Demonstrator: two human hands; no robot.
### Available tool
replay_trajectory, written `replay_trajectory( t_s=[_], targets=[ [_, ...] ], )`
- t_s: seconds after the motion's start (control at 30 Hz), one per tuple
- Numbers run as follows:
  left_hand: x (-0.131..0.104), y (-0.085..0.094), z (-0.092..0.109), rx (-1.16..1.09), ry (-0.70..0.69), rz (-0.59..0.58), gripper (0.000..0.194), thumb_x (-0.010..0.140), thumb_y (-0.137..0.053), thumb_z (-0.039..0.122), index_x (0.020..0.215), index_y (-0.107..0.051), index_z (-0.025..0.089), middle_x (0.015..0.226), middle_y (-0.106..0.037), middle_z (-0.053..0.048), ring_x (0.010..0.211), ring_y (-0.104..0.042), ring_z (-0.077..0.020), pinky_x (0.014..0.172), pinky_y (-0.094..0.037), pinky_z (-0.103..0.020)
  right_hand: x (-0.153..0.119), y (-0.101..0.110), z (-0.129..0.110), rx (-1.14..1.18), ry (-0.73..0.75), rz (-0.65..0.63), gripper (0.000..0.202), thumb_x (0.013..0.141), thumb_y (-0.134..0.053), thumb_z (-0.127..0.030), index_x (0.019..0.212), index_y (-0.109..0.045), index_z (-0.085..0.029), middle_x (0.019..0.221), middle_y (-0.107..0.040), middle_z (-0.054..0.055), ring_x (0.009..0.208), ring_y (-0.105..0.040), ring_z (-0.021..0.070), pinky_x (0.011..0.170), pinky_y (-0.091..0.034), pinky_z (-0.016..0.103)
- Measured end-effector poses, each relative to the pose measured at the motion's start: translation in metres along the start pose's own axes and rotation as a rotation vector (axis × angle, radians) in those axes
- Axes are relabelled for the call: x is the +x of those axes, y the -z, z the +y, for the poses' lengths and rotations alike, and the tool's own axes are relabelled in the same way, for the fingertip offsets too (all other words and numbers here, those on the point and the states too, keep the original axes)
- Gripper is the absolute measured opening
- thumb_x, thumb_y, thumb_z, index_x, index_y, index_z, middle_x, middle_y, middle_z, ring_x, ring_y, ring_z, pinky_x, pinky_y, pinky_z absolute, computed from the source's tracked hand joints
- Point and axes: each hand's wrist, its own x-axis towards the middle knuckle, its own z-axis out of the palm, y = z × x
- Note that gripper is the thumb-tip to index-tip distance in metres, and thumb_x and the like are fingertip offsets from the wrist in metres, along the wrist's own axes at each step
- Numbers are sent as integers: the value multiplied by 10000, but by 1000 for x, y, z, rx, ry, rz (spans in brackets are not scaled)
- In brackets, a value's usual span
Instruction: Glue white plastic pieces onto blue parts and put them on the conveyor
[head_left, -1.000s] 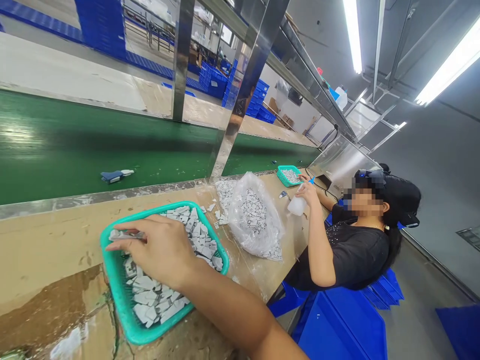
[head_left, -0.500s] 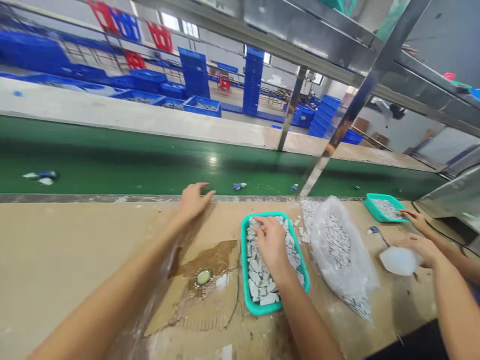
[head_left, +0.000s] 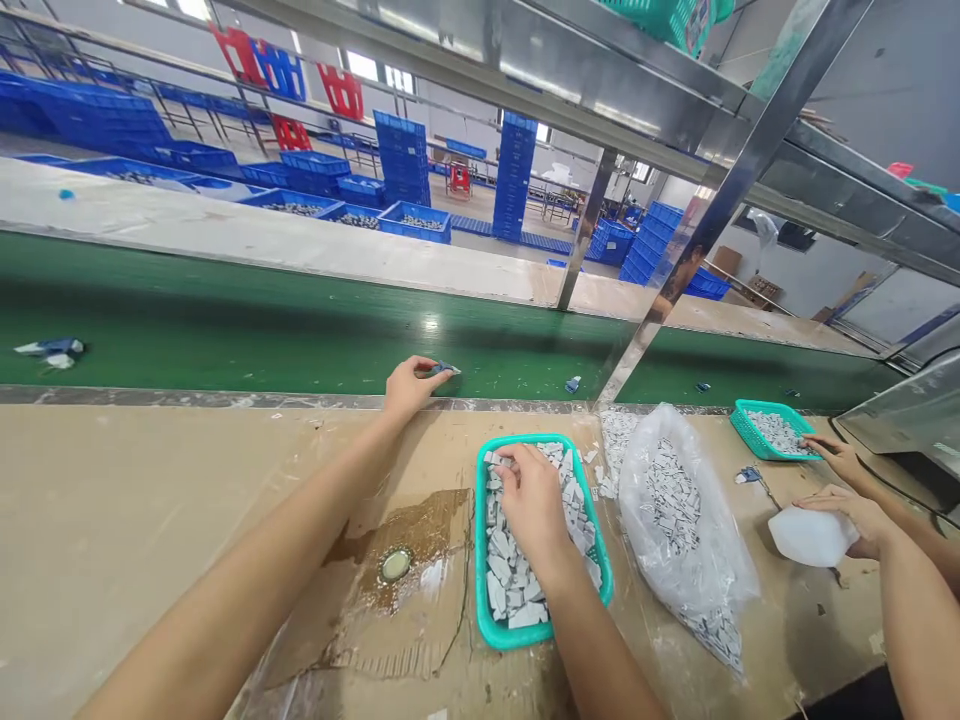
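Observation:
My left hand [head_left: 409, 388] reaches over the near edge of the green belt [head_left: 315, 345], its thumb and fingers closed on a small blue and white part [head_left: 444, 369]. Over the teal basket [head_left: 482, 575], my right hand [head_left: 531, 490] pinches at the far left of the heap of pale grey pieces [head_left: 517, 575]; a small grey piece [head_left: 493, 459] shows at its fingertips. Between my arms, a round pale disc [head_left: 396, 564] sits on a wet brown patch of the cardboard. Further blue and white parts [head_left: 573, 384] lie on the belt.
A clear plastic bag [head_left: 675, 500] of small pieces lies right of the basket. Farther right, another person's hands [head_left: 855, 515] are at a second teal basket [head_left: 739, 425] and a white container [head_left: 810, 535]. A slanted metal post [head_left: 675, 285] stands at the belt edge.
My left hand has reached farther onto the belt and closed on a blue and white part. The parts on the belt have shifted left. My right hand remains over the basket.

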Motion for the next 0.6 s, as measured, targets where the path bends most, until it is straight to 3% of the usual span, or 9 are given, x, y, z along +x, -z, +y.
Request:
replay_trajectory(
  t_s=[0.13, 0.2, 0.27, 0.37, 0.43, 0.5, 0.57, 0.6],
  targets=[
    [-21, 40, 9, -410, 80, 34, 93, 842, -615, 204, 871, -539, 157, 942, -662, -67, 954, -663, -192, 863, -564, -360, 1, -3, 2, 35, -18, 17, 198, 847, -559, -124, 950, -713, -194, 926, -707, 62, 805, -649, 204, 776, -516, 321],
    [-43, 66, 10, -709, 194, 28, 22, 888, -552, 135, 868, -560, 141, 960, -664, -73, 923, -671, -160, 852, -586, -332, 2, -4, 4, 63, -21, 11, 187, 844, -568, -134, 950, -716, -178, 901, -715, 70, 777, -655, 201, 771, -528, 325],
    [-69, 91, 7, -980, 373, -4, 146, 941, -469, 89, 882, -601, 113, 956, -660, -90, 872, -669, -137, 784, -598, -268, 2, -2, 5, 84, -27, 5, 200, 847, -576, -152, 988, -716, -164, 889, -723, 76, 767, -663, 197, 768, -539, 324],
    [-108, 117, -3, -1084, 555, -68, 284, 986, -362, 64, 922, -639, 68, 839, -618, -90, 667, -607, -85, 550, -521, -153, -3, 5, -2, 119, -2, -1, 215, 857, -596, -206, 1032, -714, -164, 894, -728, 74, 782, -672, 187, 752, -550, 305],
    [-127, 126, -11, -1070, 539, -90, 276, 981, -391, 64, 948, -665, 52, 738, -561, -53, 559, -524, -62, 454, -435, -133, -11, 8, -13, 153, 62, -43, 184, 859, -614, -243, 990, -726, -178, 891, -727, 66, 777, -670, 178, 726, -551, 283],
    [-139, 128, -17, -1038, 426, -88, 173, 943, -528, 89, 952, -697, 55, 696, -527, -22, 531, -479, -50, 429, -388, -127, -20, 6, -26, 175, 135, -128, 154, 861, -620, -249, 937, -743, -195, 927, -734, 64, 804, -676, 174, 707, -550, 263],
    [-143, 126, -21, -994, 276, -69, 115, 836, -723, 148, 926, -725, 76, 742, -571, -25, 576, -507, -51, 461, -397, -125, -30, -3, -37, 149, 181, -222, 165, 869, -613, -223, 944, -759, -210, 970, -746, 60, 824, -682, 168, 713, -551, 254],
    [-144, 124, -23, -979, 222, -60, 201, 761, -809, 194, 916, -735, 89, 792, -610, -36, 623, -544, -62, 503, -426, -132, -34, -9, -40, 119, 194, -254, 183, 874, -608, -211, 970, -764, -213, 976, -752, 57, 809, -682, 164, 713, -551, 254]
  ],
)
